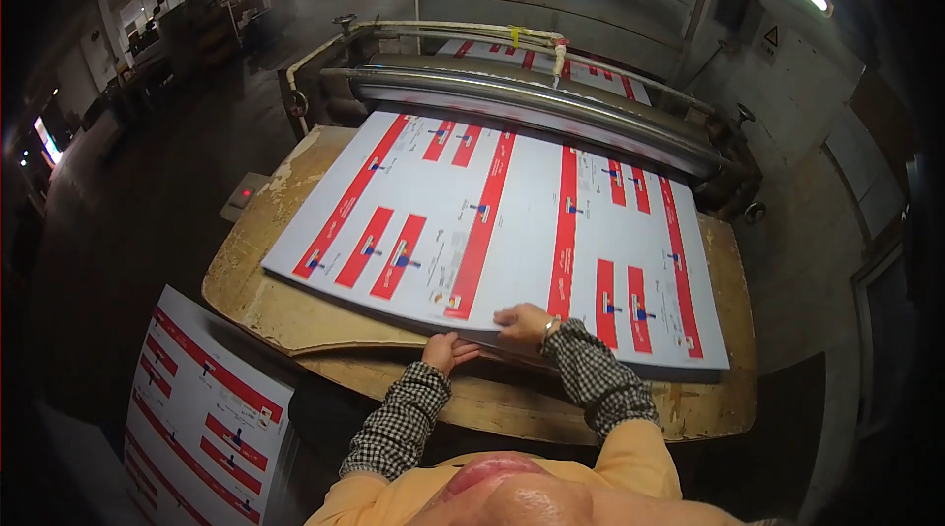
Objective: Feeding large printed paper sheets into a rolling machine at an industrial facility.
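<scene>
A stack of large white printed sheets [536,250] with red strips and small blue marks lies flat before me, its far edge at the roller. My right hand [524,325] is at the middle of the near edge, fingers curled over the top sheet's rim and closed on it. Lower and to its left, my left hand [451,353] touches the stack's front edge from the near side, its fingers stretched out toward the right. Part of those fingers is hidden at the edge. Both forearms wear black-and-white checked sleeves.
Beneath the stack is a worn wooden board [261,295] with rounded corners. A long metal roller [532,111] crosses its far side; another printed sheet [482,51] shows beyond. More printed sheets [182,428] stand at lower left. Handwheels [754,212] stick out at right.
</scene>
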{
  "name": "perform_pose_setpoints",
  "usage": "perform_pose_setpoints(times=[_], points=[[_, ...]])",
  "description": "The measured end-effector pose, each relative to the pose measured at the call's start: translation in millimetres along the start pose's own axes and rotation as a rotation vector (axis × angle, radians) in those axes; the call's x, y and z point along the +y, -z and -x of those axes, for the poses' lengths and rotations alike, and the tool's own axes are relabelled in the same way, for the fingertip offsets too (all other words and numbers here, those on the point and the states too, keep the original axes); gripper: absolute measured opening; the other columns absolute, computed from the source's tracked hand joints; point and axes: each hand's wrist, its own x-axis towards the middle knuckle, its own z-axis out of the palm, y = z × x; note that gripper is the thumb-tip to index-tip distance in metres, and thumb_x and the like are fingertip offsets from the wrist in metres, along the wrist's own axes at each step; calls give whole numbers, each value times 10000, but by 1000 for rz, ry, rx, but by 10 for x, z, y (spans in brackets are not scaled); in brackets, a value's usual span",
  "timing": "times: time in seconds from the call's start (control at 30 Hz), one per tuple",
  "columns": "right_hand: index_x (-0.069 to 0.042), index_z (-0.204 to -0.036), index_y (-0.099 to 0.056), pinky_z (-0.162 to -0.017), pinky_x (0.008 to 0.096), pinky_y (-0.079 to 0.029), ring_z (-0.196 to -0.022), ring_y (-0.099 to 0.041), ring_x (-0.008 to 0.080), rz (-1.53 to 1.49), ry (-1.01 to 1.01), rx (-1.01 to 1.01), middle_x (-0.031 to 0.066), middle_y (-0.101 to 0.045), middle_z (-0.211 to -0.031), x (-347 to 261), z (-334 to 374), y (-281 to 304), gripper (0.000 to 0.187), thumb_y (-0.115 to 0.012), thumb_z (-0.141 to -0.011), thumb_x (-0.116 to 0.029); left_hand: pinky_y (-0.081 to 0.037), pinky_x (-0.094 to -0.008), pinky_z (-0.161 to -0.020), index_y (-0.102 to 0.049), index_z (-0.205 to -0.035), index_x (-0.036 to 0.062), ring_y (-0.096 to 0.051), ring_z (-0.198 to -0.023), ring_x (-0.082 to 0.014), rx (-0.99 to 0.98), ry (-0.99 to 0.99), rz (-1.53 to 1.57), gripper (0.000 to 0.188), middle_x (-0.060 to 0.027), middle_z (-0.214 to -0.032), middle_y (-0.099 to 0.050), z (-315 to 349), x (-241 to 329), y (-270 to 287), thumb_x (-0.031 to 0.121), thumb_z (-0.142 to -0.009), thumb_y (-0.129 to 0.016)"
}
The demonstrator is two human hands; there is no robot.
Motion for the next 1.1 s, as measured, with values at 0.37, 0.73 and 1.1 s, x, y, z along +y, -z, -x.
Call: perform_pose_setpoints(times=[0.37, 0.73, 1.1], points=[[-52, -1253, -356, -989, 457, -253, -1221, -245, 410, 557, 152, 219, 263, -277, -1304, 38, 7, -313, 847, -715, -562, -384, -503, -391, -775, -420, -1053, -95, -574, -891, -296, 18, -51, -13, 289, -190, -1008, -539, 92, 83, -147, 126, -867, -427], [-53, -752, -584, -633, 422, -440, -704, -551, 353, 93, 319, 361, 166, -587, -739, -412, 325, 468, 184, -482, -698, -196, -474, -433, -819, -401, -1111, -118, -543, -944, -338, 47, -49, -1, 360, -242, -1050, -504, 42, 32, -84, 52, -820, -274], [-64, -879, -607, -821, 359, -434, -940, -549, 283, 37, 169, 126, 135, -574, -1036, 97, 109, -144, 279, -539, -691, -259, -495, -455, -776, -348, -1098, -140, -546, -929, -356, 83, -31, -38, 343, -264, -1084, -465, 17, 58, -90, 117, -873, -324]])
